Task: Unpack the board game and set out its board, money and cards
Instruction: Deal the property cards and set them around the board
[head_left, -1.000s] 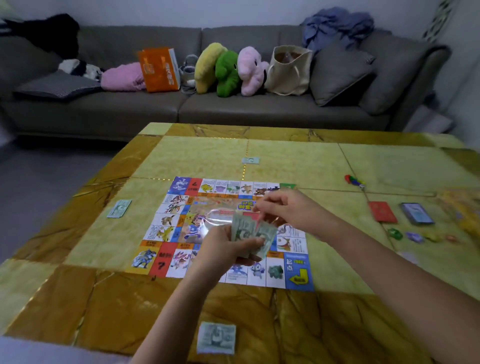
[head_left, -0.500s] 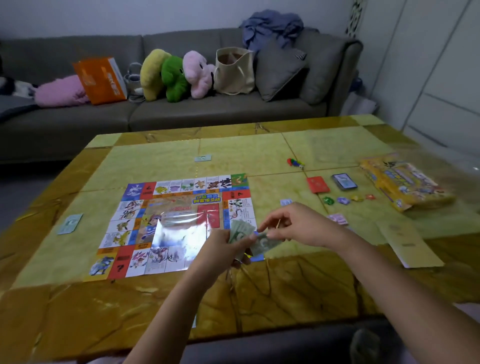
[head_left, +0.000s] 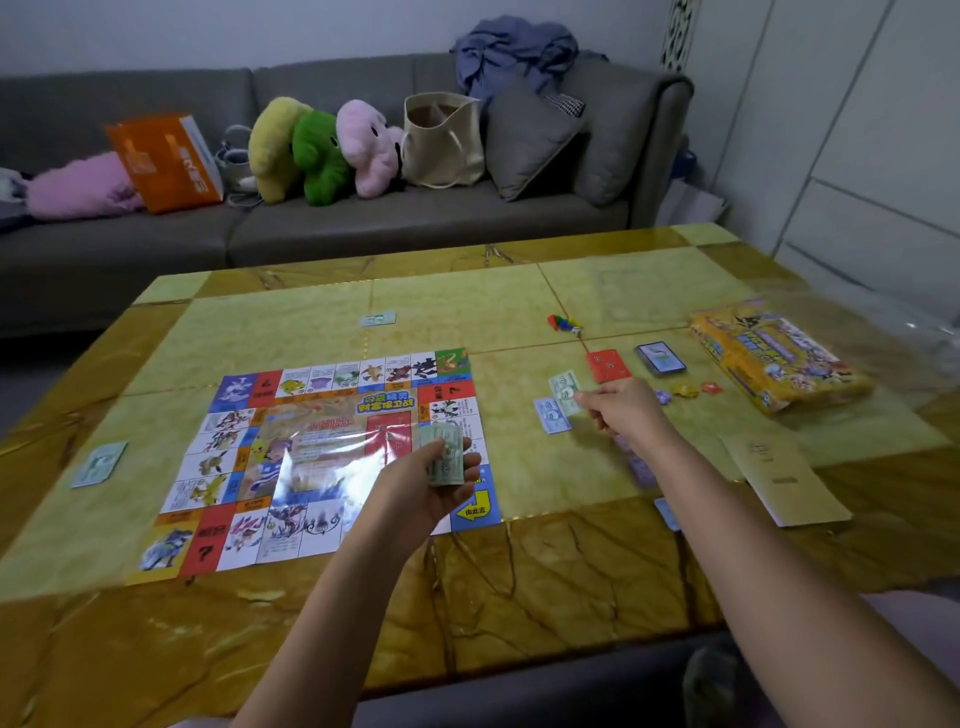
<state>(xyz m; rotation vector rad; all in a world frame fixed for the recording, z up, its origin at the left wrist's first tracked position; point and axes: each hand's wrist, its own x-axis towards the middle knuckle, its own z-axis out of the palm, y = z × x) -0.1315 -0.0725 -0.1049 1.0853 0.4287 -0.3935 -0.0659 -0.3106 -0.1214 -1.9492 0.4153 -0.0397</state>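
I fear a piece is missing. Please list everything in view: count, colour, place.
game board: one, many-coloured, on table.
money stack: one, green, in left hand.
single note: one, green, in right hand.
loose notes: at least three, pale, around board.
red deck: one, red, right of board.
dark deck: one, dark blue, beside red deck.
tokens: several, mixed colours, near decks.
game box: one, yellow, far right.
leaflet: one, beige, right edge.
plush toys: three, yellow, green, pink, on sofa.
left hand: one, grips stack above board.
right hand: one, fingers pinch note.

Grey sofa (head_left: 363, 223) behind yellow marble table (head_left: 519, 571)
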